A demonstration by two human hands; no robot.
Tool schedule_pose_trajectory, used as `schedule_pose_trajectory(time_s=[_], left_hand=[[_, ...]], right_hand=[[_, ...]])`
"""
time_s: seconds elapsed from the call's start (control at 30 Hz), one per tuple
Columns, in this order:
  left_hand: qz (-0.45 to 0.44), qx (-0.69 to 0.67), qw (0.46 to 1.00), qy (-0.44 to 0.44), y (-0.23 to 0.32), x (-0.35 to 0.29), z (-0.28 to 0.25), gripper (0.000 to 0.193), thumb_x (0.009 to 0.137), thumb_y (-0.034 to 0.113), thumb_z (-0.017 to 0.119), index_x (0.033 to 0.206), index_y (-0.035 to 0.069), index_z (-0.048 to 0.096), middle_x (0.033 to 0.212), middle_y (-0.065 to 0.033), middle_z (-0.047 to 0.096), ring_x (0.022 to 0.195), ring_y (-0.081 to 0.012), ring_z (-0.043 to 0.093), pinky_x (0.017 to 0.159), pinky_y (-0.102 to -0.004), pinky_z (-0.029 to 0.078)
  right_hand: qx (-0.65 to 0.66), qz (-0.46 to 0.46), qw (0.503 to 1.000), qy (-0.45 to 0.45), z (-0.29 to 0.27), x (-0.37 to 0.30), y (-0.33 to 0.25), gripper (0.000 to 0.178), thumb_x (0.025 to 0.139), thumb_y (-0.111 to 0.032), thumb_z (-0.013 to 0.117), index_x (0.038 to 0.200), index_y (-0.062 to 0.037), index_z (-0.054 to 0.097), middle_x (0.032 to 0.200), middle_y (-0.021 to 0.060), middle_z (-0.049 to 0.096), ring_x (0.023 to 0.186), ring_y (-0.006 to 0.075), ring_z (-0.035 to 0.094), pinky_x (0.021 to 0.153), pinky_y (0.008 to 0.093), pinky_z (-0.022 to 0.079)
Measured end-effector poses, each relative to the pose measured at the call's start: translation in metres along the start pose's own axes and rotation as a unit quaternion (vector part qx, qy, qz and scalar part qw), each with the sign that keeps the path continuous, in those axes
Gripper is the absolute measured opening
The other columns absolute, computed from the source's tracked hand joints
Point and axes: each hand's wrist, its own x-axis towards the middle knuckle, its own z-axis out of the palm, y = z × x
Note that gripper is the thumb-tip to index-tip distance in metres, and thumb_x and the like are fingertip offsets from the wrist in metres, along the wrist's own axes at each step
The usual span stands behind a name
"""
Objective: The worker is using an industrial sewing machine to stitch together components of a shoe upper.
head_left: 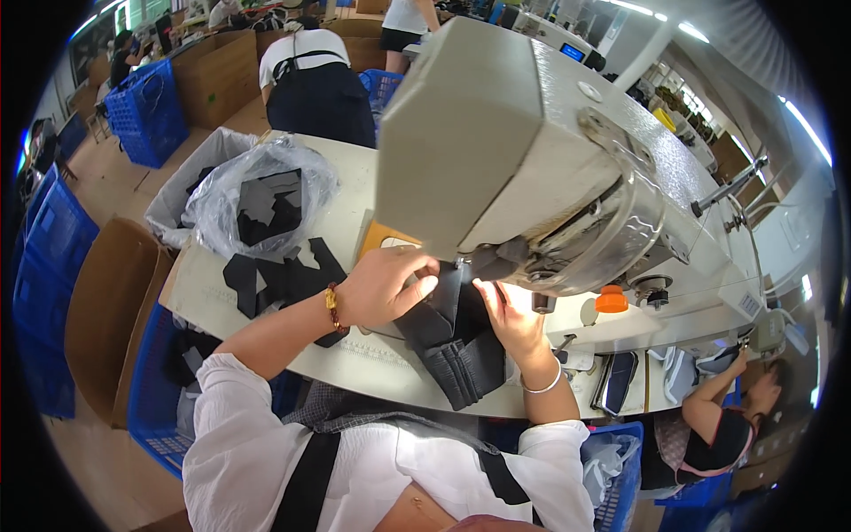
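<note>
A black padded fabric piece (460, 371) with a ribbed, stitched band lies under the head of a large grey sewing machine (461, 133). Its far end reaches the needle area, where the machine partly covers it. From the left, my left hand (386, 285) presses it with bent fingers, thumb against the fingertips. On its right edge, my right hand (514, 321) grips with thumb and fingers close to the needle; some fingers are hidden behind the machine. Loose black cut pieces (288, 282) lie on the table left of my left hand.
A clear plastic bag (315, 182) of dark cut pieces stands at the table's far left. A phone (618, 383) lies at the right. Blue crates (146, 115) and a cardboard box (111, 324) stand to the left. Co-workers are behind the table and at the right (709, 426).
</note>
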Motion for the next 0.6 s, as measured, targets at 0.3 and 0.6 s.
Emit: schedule_pose_trajectory(time_s=[0.3,0.6], left_hand=[[0.121,0.242,0.962,-0.038,0.046,-0.035,-0.033,0.018,0.084,0.027,0.073,0.086,0.012,0.063,0.085,-0.0042,0.061,0.084,-0.0241,0.062,0.076,-0.0356,0.048],[-0.084,-0.222,0.971,-0.028,0.062,-0.046,-0.045,0.028,0.096,0.032,0.070,0.091,0.005,0.069,0.073,-0.0034,0.066,0.068,-0.0136,0.065,0.063,-0.0300,0.050]], right_hand=[[-0.024,-0.009,0.994,-0.105,-0.063,0.037,-0.066,0.046,0.079,-0.019,0.083,0.121,-0.0060,0.069,0.108,0.0105,0.063,0.079,0.0288,0.066,0.069,0.0368,0.055],[0.087,-0.110,0.984,-0.108,-0.078,0.030,-0.104,0.045,0.066,-0.013,0.073,0.111,-0.0070,0.075,0.099,0.0051,0.061,0.091,0.0257,0.061,0.079,0.0387,0.047]])
